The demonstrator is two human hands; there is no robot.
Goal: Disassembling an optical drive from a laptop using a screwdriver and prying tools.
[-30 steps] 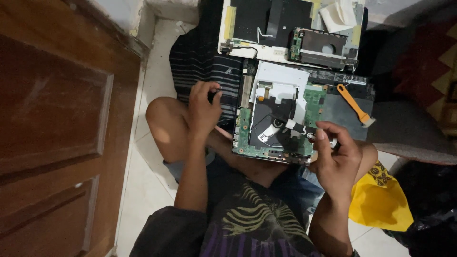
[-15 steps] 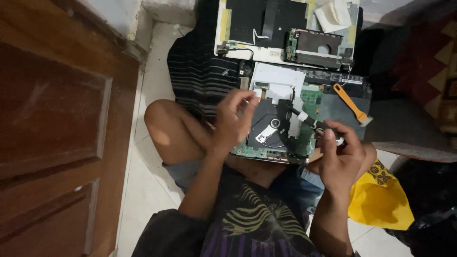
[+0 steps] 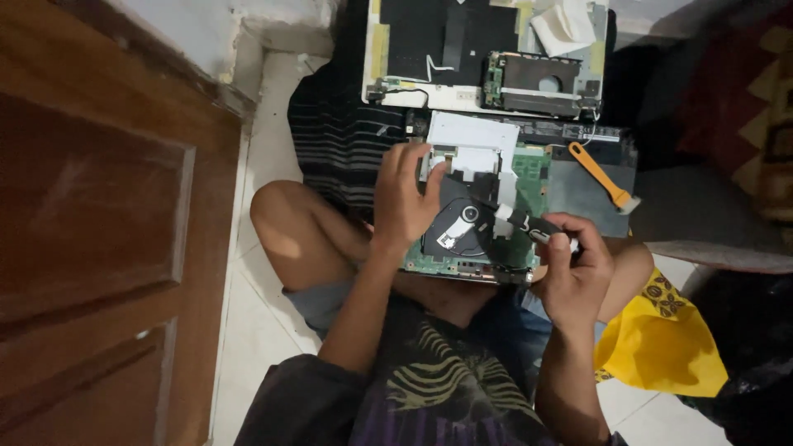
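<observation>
An opened laptop base rests across my lap, with a green circuit board (image 3: pixel 529 170), a white metal plate (image 3: pixel 467 142) and a black optical drive (image 3: pixel 459 231) exposed. My left hand (image 3: pixel 405 200) lies flat on the drive's left side with its fingers spread, their tips at the white plate. My right hand (image 3: pixel 575 274) is at the base's right front corner, closed around a dark slim tool (image 3: pixel 529 223). The tool's pale tip points left over the drive.
An orange-handled brush (image 3: pixel 601 174) lies on the grey panel at the right. Beyond it sits another open laptop shell (image 3: pixel 413 49) with a white tissue (image 3: pixel 565 31). A wooden door (image 3: pixel 99 239) stands at the left, a yellow cloth (image 3: pixel 661 343) by my right knee, and a striped fabric (image 3: pixel 330 136) under the base.
My left hand has moved right from the base's left edge onto the optical drive. My right hand has brought the tool's tip up over the drive.
</observation>
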